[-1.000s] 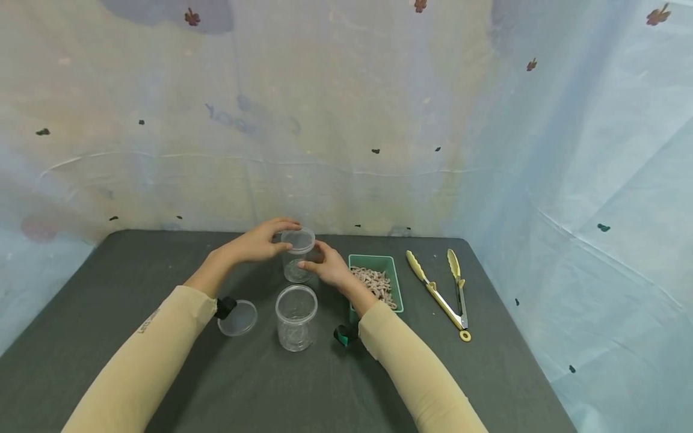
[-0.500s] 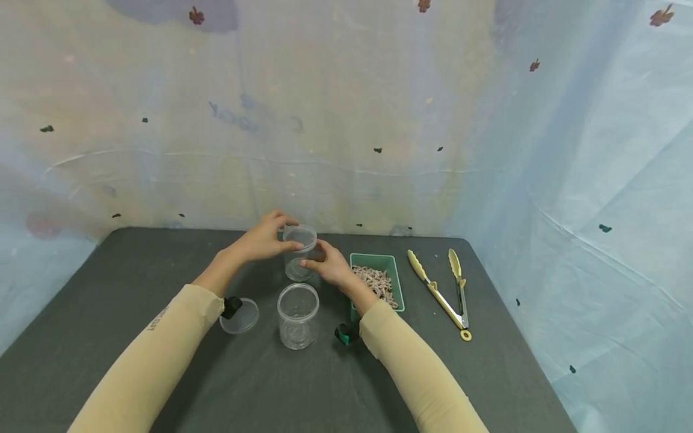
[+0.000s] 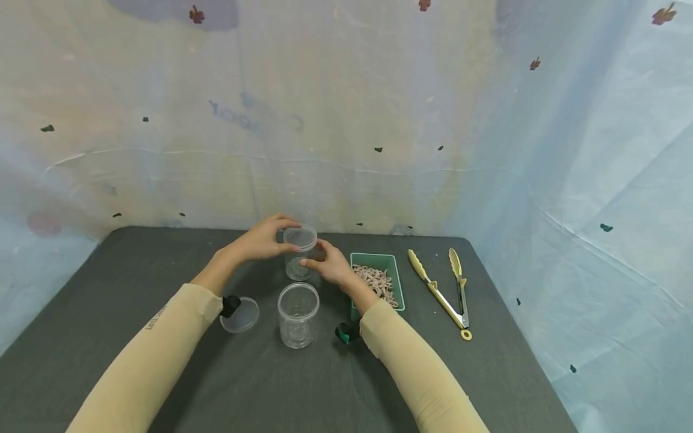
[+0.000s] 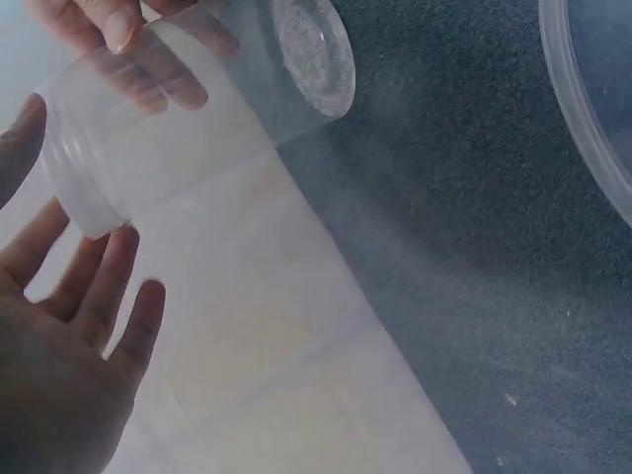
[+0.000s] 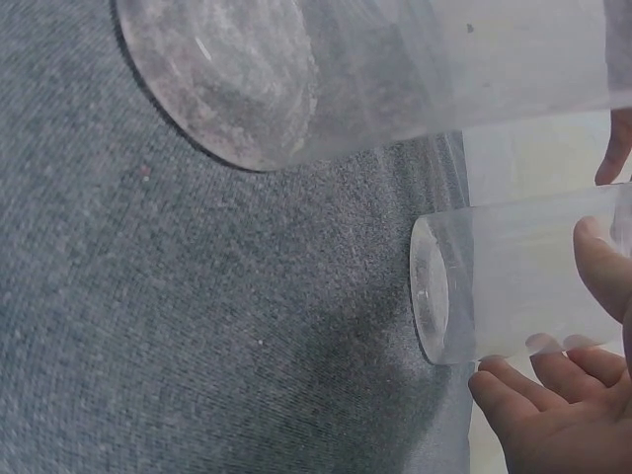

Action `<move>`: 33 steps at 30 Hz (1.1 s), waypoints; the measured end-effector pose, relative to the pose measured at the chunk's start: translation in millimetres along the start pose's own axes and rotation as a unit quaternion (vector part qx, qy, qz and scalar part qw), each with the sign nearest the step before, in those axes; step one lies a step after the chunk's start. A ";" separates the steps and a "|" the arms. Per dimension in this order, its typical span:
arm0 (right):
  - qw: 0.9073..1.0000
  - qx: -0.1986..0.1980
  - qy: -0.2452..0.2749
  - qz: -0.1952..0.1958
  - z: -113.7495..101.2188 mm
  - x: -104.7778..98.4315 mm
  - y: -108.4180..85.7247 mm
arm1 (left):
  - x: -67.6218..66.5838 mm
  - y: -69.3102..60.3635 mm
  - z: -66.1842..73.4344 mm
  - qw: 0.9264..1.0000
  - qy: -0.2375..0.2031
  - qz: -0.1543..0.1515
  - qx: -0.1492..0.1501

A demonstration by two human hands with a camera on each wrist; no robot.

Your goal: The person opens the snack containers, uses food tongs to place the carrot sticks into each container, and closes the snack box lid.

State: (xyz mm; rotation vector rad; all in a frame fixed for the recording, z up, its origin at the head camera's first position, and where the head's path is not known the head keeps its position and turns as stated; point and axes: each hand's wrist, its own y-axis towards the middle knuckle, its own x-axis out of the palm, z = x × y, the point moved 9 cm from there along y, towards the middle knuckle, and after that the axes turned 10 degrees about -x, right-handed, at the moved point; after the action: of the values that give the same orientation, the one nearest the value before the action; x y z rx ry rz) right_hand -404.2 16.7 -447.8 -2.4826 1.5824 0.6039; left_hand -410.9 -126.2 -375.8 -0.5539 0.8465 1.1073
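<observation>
A clear plastic jar (image 3: 298, 269) stands upright at the back of the table, with a translucent lid (image 3: 300, 238) on its mouth. My left hand (image 3: 263, 239) grips the lid's edge from the left, thumb in front and fingers behind. Around the jar's right side, my right hand (image 3: 332, 264) holds the wall between thumb and fingers; in the right wrist view those fingers (image 5: 563, 380) lie along its side. A second clear jar (image 3: 298, 325) stands uncovered nearer to me. Left of it a loose clear lid (image 3: 240, 315) lies flat, partly behind the left wrist strap.
A green tray (image 3: 397, 282) of small pinkish-grey curled pieces stands right of the jars, partly hidden by my right forearm. Spread tongs (image 3: 445, 304) with yellow tips lie farther right. A pale plastic sheet (image 3: 335, 150) hangs behind the dark-covered table (image 3: 325, 397).
My left hand shifted and turned a little at the lid's edge, then came back to much the same place. The right hand stays around the jar.
</observation>
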 end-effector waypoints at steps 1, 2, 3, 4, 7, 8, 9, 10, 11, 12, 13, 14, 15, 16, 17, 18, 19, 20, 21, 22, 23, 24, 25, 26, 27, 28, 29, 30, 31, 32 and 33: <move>1.000 0.000 0.000 0.000 0.1 0.0 -0.1 | 0.3 0.5 -1.1 1.000 0.001 0.007 -0.006; 1.000 0.001 -0.001 -0.001 0.2 0.1 0.0 | 0.5 0.8 -2.1 1.000 0.002 0.012 -0.013; 1.000 0.001 -0.003 -0.001 0.3 0.2 0.0 | 0.7 1.2 -2.9 1.000 0.002 0.017 -0.018; 1.000 0.002 -0.005 -0.001 0.2 0.2 0.1 | 0.9 1.5 -4.1 1.000 0.003 0.020 -0.024; 1.000 0.001 -0.007 -0.001 -0.4 -0.1 0.2 | 0.6 2.0 -6.7 0.999 0.002 0.022 -0.031; 1.000 0.001 -0.008 -0.001 -0.4 -0.2 0.4 | 0.2 2.0 -6.6 0.999 -0.001 0.019 -0.028; 1.000 0.001 -0.007 -0.001 -0.2 -0.2 0.5 | -0.4 1.6 -5.9 1.000 -0.003 0.013 -0.022; 1.000 0.000 -0.005 0.000 -0.2 -0.3 0.5 | -0.7 1.3 -4.9 1.000 -0.005 0.007 -0.013; 1.000 0.000 -0.003 0.001 0.0 -0.5 0.7 | -1.1 0.8 -3.1 1.000 -0.009 -0.002 -0.003; 1.000 -0.001 -0.002 0.002 0.1 -0.7 0.7 | -1.4 0.2 -1.1 1.000 -0.013 -0.012 0.009; 1.000 0.000 0.000 0.002 0.4 -0.8 0.9 | -1.4 -0.5 1.0 0.999 -0.018 -0.023 0.020; 1.000 0.000 0.001 0.003 0.6 -0.9 0.9 | -1.3 -1.5 3.2 0.999 -0.020 -0.032 0.030; 1.000 0.000 0.002 0.003 0.8 -1.0 1.0 | -0.9 -2.2 4.5 0.998 -0.021 -0.040 0.036; 1.000 0.001 0.003 0.004 0.8 -1.1 1.1 | -0.5 -2.5 5.3 0.998 -0.024 -0.046 0.041; 1.000 0.002 0.004 0.003 1.0 -0.9 1.3 | -0.3 -2.9 5.7 0.998 -0.026 -0.050 0.042; 1.000 0.002 0.005 0.003 0.9 -0.6 1.4 | 0.0 -3.0 5.6 0.997 -0.027 -0.051 0.042; 1.000 0.003 0.005 0.003 1.1 -0.4 1.5 | 0.1 -3.0 5.4 0.998 -0.026 -0.051 0.041; 1.000 0.003 0.006 0.003 1.3 -0.2 1.5 | 0.0 -2.8 5.2 0.998 -0.024 -0.047 0.039; 1.000 0.003 0.007 0.003 1.4 -0.1 1.5 | -0.1 -2.7 5.3 0.998 -0.022 -0.043 0.037; 1.000 0.003 0.008 0.003 1.5 -0.1 1.4 | -0.3 -2.3 5.2 0.999 -0.020 -0.037 0.034; 1.000 0.003 0.007 0.003 1.7 -0.1 1.3 | -0.4 -2.1 5.1 0.999 -0.017 -0.032 0.029; 1.000 0.003 0.007 0.003 1.8 -0.2 1.1 | -0.3 -1.9 4.9 0.999 -0.015 -0.026 0.024; 1.000 0.002 0.007 0.004 1.8 -0.4 1.1 | -0.4 -1.7 4.7 1.000 -0.014 -0.021 0.019; 1.000 0.001 0.008 0.004 1.8 -0.5 1.1 | -0.4 -1.6 4.6 1.000 -0.014 -0.015 0.013; 1.000 0.000 0.008 0.004 1.7 -0.5 1.2 | -0.5 -1.7 4.1 1.000 -0.015 -0.010 0.006; 1.000 0.000 0.008 0.004 1.6 -0.5 1.4 | -0.6 -1.5 3.5 1.000 -0.015 -0.005 0.000; 1.000 -0.002 0.007 0.003 1.6 -0.4 1.7 | -0.6 -1.5 3.2 1.000 -0.016 0.000 -0.004; 1.000 -0.003 0.007 0.003 1.4 -0.3 1.8 | -0.6 -1.3 2.9 1.000 -0.016 0.005 -0.007; 1.000 -0.003 0.007 0.002 1.3 -0.3 1.8 | -0.7 -1.1 2.5 1.000 -0.016 0.010 -0.010; 1.000 -0.003 0.006 0.001 1.4 -0.2 1.9 | -0.6 -0.9 2.1 1.000 -0.015 0.015 -0.012; 1.000 -0.003 0.005 0.000 1.5 -0.1 1.9 | -0.5 -0.5 1.8 1.000 -0.013 0.020 -0.014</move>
State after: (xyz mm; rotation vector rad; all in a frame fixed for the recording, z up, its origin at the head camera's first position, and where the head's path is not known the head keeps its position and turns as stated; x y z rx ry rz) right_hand -406.3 16.4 -449.0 -2.4938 1.5878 0.5983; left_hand -410.0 -125.3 -374.4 -0.5476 0.8237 1.1611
